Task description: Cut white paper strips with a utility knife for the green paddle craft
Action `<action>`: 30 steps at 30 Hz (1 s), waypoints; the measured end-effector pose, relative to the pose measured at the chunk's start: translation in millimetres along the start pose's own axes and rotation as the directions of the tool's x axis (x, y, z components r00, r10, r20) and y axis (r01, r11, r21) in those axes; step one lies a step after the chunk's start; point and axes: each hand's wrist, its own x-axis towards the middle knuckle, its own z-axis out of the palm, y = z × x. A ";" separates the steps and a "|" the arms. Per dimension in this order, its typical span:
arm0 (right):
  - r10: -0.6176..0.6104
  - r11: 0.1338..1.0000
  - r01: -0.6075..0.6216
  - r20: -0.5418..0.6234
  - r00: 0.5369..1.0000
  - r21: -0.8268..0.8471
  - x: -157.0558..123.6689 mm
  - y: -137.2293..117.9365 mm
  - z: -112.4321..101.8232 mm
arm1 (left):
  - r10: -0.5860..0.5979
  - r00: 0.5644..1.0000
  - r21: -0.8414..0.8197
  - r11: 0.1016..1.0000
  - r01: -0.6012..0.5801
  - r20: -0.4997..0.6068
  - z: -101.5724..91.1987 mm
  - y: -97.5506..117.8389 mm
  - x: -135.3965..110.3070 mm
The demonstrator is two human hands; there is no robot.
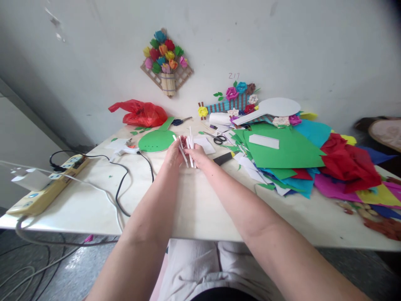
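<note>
Both my hands meet over the middle of the white table (194, 209). My left hand (174, 153) and my right hand (198, 156) are closed together around several thin white paper sticks (190, 142) that point up and away from me. A green paddle-shaped paper cutout (156, 140) lies just beyond my left hand. A white glue gun (122, 146) rests to its left, its black cord trailing toward me.
A pile of coloured paper sheets (291, 150) and red crepe (347, 161) covers the right side. Scissors (219, 138), a black-handled knife (224, 158), a red plastic bag (142, 113) and paper-flower crafts (233, 102) sit at the back. A yellow power strip (46, 188) lies at left.
</note>
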 end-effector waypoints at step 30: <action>-0.268 0.832 0.230 -0.003 0.963 -0.505 16.9 9.4 -6.4 | -0.014 0.978 0.019 1.000 0.010 0.206 -16.3 2.3 9.3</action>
